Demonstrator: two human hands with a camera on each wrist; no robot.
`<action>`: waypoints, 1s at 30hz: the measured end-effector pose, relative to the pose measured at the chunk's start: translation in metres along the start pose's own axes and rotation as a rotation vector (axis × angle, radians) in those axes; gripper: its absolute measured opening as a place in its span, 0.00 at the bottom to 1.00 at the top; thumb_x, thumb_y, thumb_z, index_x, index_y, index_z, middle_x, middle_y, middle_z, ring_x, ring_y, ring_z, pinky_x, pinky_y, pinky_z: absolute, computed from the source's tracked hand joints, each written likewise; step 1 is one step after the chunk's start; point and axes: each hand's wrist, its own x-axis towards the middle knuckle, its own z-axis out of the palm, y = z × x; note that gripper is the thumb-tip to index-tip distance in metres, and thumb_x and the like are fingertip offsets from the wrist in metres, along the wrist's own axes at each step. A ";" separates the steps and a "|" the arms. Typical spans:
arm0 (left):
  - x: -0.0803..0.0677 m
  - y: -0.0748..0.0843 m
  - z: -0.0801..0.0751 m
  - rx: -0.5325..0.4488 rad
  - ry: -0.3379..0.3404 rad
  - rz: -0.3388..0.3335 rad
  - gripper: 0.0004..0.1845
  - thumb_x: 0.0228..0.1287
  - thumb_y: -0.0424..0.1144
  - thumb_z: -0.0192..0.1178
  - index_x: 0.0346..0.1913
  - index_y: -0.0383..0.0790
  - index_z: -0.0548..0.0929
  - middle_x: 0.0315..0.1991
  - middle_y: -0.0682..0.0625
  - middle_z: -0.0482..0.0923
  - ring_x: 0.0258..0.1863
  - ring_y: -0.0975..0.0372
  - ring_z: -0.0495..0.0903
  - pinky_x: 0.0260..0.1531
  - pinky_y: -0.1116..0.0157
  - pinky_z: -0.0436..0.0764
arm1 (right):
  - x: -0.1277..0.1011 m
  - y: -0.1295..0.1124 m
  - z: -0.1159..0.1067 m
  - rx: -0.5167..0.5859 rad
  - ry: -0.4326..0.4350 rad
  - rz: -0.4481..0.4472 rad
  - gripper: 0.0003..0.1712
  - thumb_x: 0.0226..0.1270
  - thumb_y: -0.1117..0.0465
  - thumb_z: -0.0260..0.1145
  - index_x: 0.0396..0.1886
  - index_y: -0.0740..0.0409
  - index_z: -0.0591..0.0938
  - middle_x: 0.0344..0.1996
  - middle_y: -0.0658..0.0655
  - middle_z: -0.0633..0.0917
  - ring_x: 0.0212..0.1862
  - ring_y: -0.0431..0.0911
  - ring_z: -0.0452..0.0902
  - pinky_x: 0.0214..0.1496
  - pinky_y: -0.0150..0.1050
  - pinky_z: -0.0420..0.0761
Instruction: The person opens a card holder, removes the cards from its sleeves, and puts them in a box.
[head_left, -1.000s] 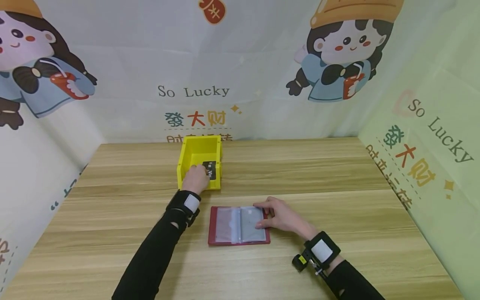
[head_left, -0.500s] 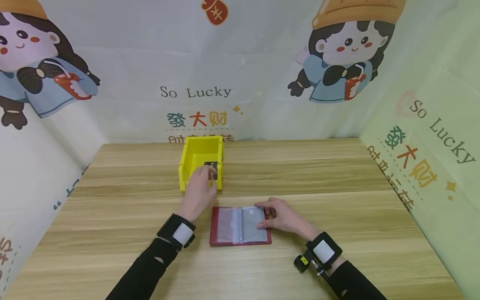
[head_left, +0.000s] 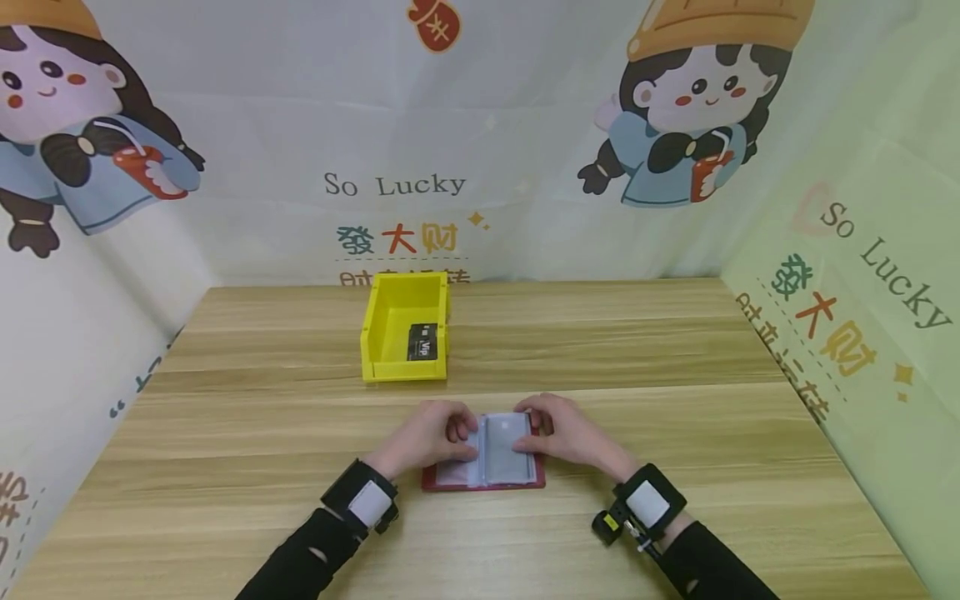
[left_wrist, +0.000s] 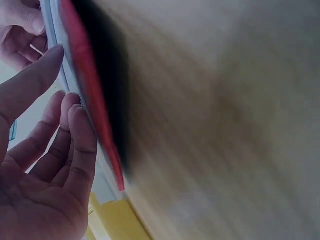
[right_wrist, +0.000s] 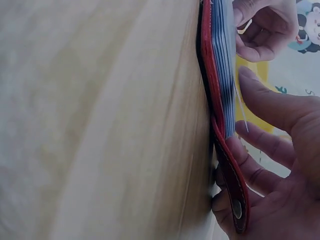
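Red card holder open, 1 card still in the bin

Red covers lie flat near the front edge of the worktop (head_left: 675, 350), with both hands on the card holder (head_left: 495, 442). The left hand (head_left: 431, 435) rests on the left page, fingers loosely curled at the clear sleeves; whether it pinches a card I cannot tell. The right hand (head_left: 564, 433) presses the right page with relaxed fingers. Sleeves that show look mostly unfilled, so the filling seems early. Toward the back edge, the yellow bin (head_left: 390, 367) holds 1 black card (head_left: 422, 342). Both wrist views are blurred, showing only the holder's edge.
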 end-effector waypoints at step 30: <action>0.001 -0.016 0.002 -0.081 -0.017 0.010 0.10 0.57 0.33 0.73 0.41 0.38 0.85 0.31 0.51 0.78 0.31 0.63 0.74 0.33 0.72 0.74 | -0.004 -0.022 0.000 0.076 0.010 0.045 0.16 0.75 0.52 0.61 0.38 0.57 0.89 0.27 0.50 0.83 0.29 0.37 0.71 0.31 0.29 0.70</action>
